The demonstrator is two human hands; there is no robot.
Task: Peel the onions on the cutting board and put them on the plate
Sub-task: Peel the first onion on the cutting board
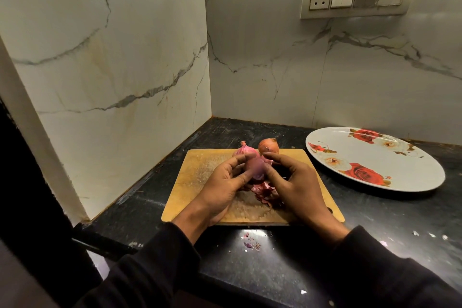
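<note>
- Head view: three onions are counted, none yet on the plate, which is set on the dark counter to the right of the cutting board.
- Held onion: partly peeled, purple flesh exposed; gripped above the board by the left hand, fingers curled round it.
- Right hand: fingers pinched at the same onion's skin, close against the left.
- Pink onion and brown onion: unpeeled, at the board's far edge.
- Peelings: heaped on the board beneath the hands.
- Remaining, as judged: most of the task.
</note>
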